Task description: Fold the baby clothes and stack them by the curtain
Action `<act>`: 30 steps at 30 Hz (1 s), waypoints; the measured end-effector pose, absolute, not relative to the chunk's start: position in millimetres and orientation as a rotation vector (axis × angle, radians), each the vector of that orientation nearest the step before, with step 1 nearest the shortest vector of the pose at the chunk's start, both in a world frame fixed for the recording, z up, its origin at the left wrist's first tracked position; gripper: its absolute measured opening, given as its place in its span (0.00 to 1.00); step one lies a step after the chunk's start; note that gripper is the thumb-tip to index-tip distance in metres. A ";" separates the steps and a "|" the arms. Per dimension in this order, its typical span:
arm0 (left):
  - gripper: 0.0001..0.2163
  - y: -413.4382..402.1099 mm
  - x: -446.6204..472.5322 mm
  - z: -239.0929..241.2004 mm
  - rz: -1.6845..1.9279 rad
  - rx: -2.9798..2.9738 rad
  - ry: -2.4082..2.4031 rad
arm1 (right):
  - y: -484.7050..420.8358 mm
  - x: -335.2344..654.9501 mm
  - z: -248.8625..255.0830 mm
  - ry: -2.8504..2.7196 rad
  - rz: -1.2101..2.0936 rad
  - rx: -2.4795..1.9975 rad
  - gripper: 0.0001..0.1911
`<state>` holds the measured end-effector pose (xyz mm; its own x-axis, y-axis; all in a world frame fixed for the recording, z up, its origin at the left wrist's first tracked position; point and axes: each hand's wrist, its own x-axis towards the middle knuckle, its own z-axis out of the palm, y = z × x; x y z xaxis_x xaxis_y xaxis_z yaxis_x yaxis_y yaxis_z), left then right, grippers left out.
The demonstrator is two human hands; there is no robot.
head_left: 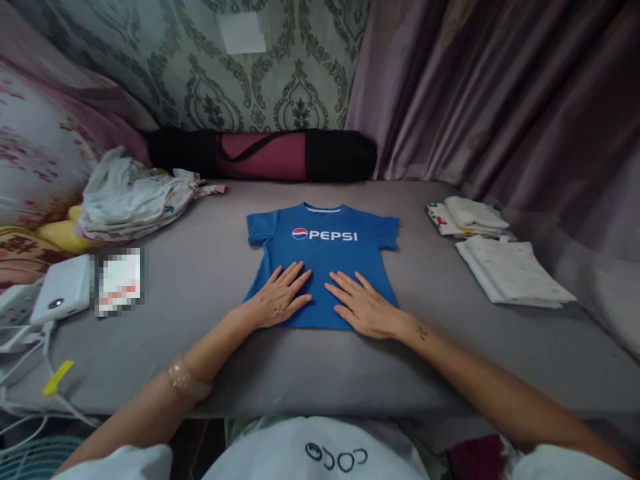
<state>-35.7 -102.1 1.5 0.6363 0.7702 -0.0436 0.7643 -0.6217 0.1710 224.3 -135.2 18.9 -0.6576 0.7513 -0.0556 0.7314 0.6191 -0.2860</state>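
A blue T-shirt (325,257) with a white PEPSI print lies spread face up on the grey sheet, its neckline pointing away from me. My left hand (283,298) rests flat on the shirt's lower left part, fingers stretched out. On the lower right part lies my right hand (366,307), palm down with the fingers apart. Neither hand grips the cloth. Both short sleeves are laid out to the sides, and the bottom hem shows between and below my hands.
Folded cloths (515,270) and a second small folded stack (470,217) lie at right. A crumpled light garment (133,193) sits at back left. A white power bank (63,287) with cables is at left. A black and maroon long bag (263,155) lies along the wall.
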 end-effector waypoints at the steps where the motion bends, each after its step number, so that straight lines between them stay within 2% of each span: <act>1: 0.30 -108.3 -39.4 2.7 0.049 2.685 1.264 | -143.0 225.4 20.7 -2.770 0.456 -1.252 0.29; 15: 0.28 -167.6 -80.3 14.3 0.073 2.564 1.324 | -212.0 246.8 50.1 -2.699 0.940 -1.161 0.29; 19: 0.23 -156.6 -94.6 35.1 0.206 2.244 1.368 | -205.8 260.4 71.8 -2.654 1.159 -1.103 0.25; 22: 0.23 -122.3 -105.7 45.8 0.414 1.873 1.682 | -184.0 261.1 83.9 -2.599 1.276 -1.135 0.20; 26: 0.18 -69.5 -110.8 40.8 0.502 1.866 2.025 | -132.7 230.8 74.0 -2.519 1.019 -1.119 0.20; 30: 0.18 -47.4 -101.4 24.0 0.334 1.972 2.043 | -73.9 169.0 44.7 -2.607 0.678 -1.111 0.25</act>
<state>-101.4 -47.4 24.0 -0.0275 0.9988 -0.0411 0.9335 0.0404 0.3563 169.0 -73.9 44.7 -0.6872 0.7260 0.0274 0.6207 0.6063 -0.4971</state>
